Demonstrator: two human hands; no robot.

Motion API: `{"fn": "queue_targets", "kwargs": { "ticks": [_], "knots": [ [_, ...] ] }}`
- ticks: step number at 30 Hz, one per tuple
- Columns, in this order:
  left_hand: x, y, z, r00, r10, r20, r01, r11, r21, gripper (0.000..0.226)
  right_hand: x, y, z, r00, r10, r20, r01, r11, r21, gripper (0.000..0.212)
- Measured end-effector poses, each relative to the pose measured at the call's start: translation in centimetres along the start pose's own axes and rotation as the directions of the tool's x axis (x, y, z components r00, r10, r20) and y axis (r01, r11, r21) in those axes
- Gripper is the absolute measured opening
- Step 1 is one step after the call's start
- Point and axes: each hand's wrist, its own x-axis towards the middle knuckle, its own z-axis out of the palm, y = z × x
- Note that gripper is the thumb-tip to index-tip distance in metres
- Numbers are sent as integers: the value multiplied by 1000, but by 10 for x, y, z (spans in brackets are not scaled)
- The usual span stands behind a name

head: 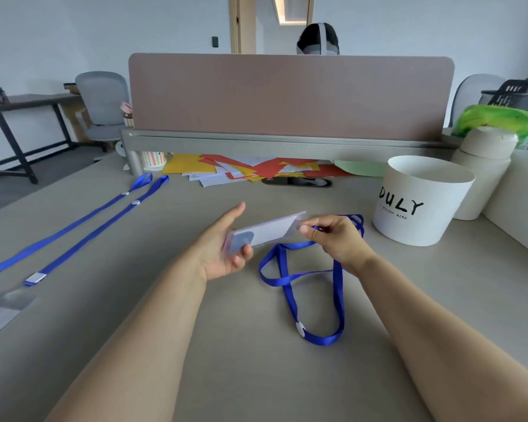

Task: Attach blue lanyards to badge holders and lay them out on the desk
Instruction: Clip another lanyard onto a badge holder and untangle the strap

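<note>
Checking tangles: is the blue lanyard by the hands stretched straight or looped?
Looped: the lanyard lies on the desk in crossing curves.

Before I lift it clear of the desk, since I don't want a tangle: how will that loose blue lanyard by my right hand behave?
Probably floppy: the lanyard lies in crossed, twisting loops on the desk. It looks light, a thin flat ribbon, so it should trail and swing below the right hand. Its white clasp might snag where the strands cross.
</note>
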Motion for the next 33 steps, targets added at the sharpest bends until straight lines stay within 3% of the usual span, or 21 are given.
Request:
{"fn": "queue_targets", "kwargs": {
  "ticks": [7,10,13,14,16,18,25,33],
  "knots": [
    [8,-6,-1,996,70,63,-54,974,-220,81,-1,5,0,989,77,-128,-75,997,21,3],
    [12,-9,-3,986,132,99,-106,968,-227,74,-3,4,-1,983,109,-150,-103,994,43,8],
    [15,-12,-2,963,267,41,-266,963,-33,15,-5,2,-2,988,136,-69,-121,976,180,17],
    [14,-12,-2,949,314,17,-315,947,69,5,-5,3,-4,988,151,-34,-138,956,259,18],
    [16,-13,-5,925,377,-45,-353,898,265,20,-5,3,-6,983,185,19,-178,910,374,19],
    [18,-14,-8,901,422,-101,-365,863,350,23,-5,3,-6,977,210,35,-207,897,390,22],
    [23,-15,-6,835,519,-181,-432,823,368,22,-5,0,-9,968,241,65,-245,870,428,13],
    [28,-21,4,774,583,-247,-384,742,549,13,-7,2,-8,962,220,164,-274,795,542,17]
  ]
}}
